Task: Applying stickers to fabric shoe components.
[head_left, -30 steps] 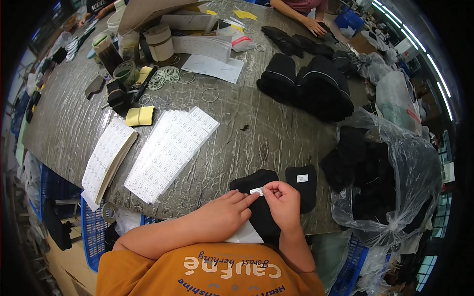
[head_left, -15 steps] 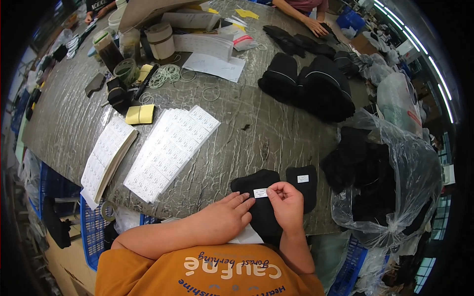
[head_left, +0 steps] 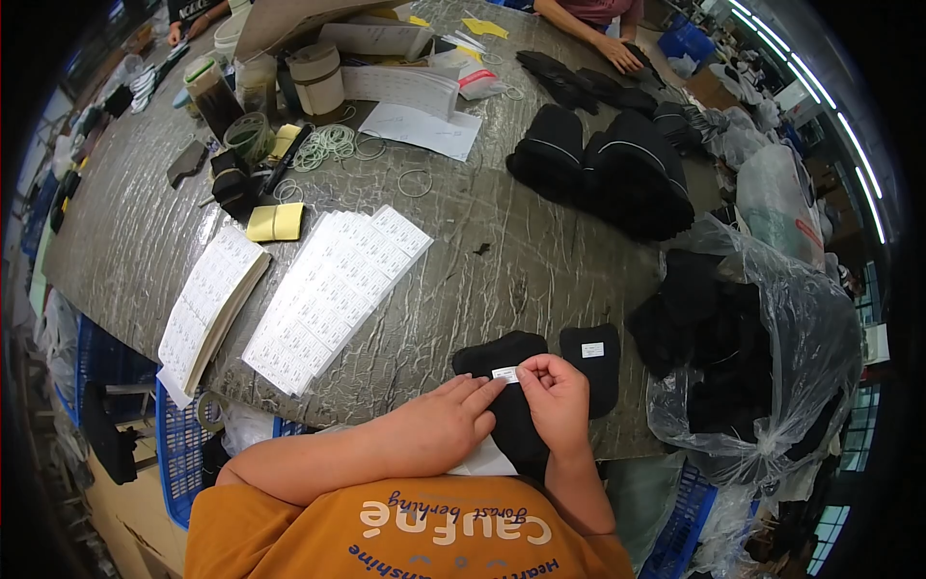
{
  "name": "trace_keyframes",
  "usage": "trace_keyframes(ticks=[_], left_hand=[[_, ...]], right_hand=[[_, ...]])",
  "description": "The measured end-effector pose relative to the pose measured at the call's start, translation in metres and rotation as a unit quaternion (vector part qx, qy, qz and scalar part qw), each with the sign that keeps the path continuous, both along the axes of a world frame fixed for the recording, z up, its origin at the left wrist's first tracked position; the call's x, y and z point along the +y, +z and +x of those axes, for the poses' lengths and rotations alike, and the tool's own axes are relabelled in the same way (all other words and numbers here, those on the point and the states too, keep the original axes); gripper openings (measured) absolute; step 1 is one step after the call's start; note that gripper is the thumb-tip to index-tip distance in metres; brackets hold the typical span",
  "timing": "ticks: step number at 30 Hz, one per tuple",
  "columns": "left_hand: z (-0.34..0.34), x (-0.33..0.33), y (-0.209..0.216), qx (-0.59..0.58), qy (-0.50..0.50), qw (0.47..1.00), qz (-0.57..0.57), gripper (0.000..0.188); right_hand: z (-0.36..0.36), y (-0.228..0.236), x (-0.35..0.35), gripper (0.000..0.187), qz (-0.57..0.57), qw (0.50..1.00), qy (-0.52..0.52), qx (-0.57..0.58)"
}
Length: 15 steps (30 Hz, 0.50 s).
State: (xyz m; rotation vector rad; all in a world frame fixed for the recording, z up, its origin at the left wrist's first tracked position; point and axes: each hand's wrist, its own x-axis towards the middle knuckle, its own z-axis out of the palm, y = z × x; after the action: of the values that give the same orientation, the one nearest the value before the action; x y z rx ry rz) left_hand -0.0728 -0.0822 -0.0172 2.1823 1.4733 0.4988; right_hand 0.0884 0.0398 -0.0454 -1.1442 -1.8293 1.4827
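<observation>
A black cloth piece [head_left: 511,417] lies flat at the table's near edge, just in front of me. My right hand [head_left: 559,400] pinches the right end of a small white printed label [head_left: 503,374] between thumb and fingertips, over that cloth. My left hand [head_left: 446,417] rests flat on the cloth with fingers stretched out, its fingertips touching the label's left end. Whether the label sticks to the cloth I cannot tell. Close by on the right lies a second black piece [head_left: 600,386] bearing a similar white label [head_left: 592,349].
Sheets of white labels [head_left: 333,299] and a thick label stack [head_left: 207,314] lie to the left. Black fuzzy items [head_left: 637,174] sit at the far right, near a clear plastic bag [head_left: 772,386] of black pieces. Jars [head_left: 316,79] and rubber bands [head_left: 323,148] stand behind; a co-worker's hand [head_left: 617,53] is beyond.
My right hand and the label have shifted very slightly left. The label looks more tilted, and my left fingertips now overlap its left end.
</observation>
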Motion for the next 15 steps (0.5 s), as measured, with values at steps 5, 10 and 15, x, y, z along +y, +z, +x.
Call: trace_keyframes(ticks=[5, 10, 15], left_hand=[[0.000, 0.004, -0.011, 0.006, -0.021, 1.000, 0.019, 0.024], [0.001, 0.004, -0.013, 0.023, -0.026, 0.999, 0.014, 0.026], [0.002, 0.005, -0.010, 0.026, -0.021, 0.999, -0.002, 0.027]], right_hand=[[-0.002, 0.002, -0.004, 0.028, 0.041, 0.999, -0.001, 0.006], [0.001, -0.006, -0.007, 0.046, 0.074, 0.996, -0.049, -0.019], [-0.004, -0.002, -0.004, 0.041, 0.067, 0.994, -0.055, -0.067]])
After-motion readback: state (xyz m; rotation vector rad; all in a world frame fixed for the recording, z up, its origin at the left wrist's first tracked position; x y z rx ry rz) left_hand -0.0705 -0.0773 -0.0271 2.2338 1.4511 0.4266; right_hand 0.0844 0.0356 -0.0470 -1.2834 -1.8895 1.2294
